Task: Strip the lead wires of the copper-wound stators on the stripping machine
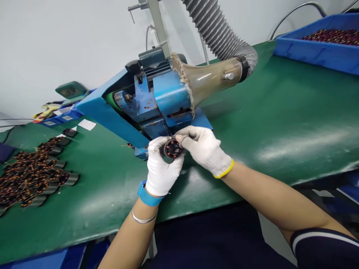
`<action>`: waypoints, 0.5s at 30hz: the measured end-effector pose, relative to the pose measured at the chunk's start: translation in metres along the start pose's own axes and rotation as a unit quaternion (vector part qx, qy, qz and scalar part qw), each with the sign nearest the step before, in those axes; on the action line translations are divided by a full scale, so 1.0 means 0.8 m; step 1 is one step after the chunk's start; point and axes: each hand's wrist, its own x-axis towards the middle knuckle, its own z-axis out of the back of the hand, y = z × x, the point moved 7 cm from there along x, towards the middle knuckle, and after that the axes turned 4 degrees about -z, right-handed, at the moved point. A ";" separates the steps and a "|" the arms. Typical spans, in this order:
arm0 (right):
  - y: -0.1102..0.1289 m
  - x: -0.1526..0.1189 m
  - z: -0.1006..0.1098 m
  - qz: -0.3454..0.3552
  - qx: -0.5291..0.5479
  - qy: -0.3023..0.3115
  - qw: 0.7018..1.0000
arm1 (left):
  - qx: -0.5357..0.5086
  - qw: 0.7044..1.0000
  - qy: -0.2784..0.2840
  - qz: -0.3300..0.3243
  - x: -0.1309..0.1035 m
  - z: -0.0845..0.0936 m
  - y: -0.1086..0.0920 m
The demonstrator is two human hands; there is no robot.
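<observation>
In a white glove, my left hand (pixel 164 168) is wrapped round a small round motor part (pixel 172 148), dark with reddish-orange windings inside. My right hand (pixel 200 146), in a white glove with a yellow cuff, has its thumb and fingertips pinched at the upper right rim of that part. What the pinch holds is too small to name; a thin dark wire shows near it. Both hands are just in front of the blue machine (pixel 171 97), close to its lower front edge.
A clear funnel (pixel 211 76) joins the machine to a grey ribbed hose (pixel 221 33). Many similar wound parts (pixel 36 172) lie at the left on the green table (pixel 112 205). A blue tray (pixel 316 52) of small dark red pieces stands back right; small blue bins (pixel 60 116) are back left.
</observation>
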 end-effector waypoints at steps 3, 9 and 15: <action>0.001 0.014 0.027 -0.027 0.098 -0.074 0.992 | 0.008 1.000 -0.007 0.003 -0.002 0.001 0.003; 0.004 0.016 0.024 -0.047 0.051 -0.036 0.997 | 0.036 0.998 -0.040 -0.010 0.001 0.008 0.001; -0.003 0.017 0.023 -0.045 0.068 -0.052 0.995 | 0.043 0.998 -0.033 -0.032 0.000 0.007 -0.008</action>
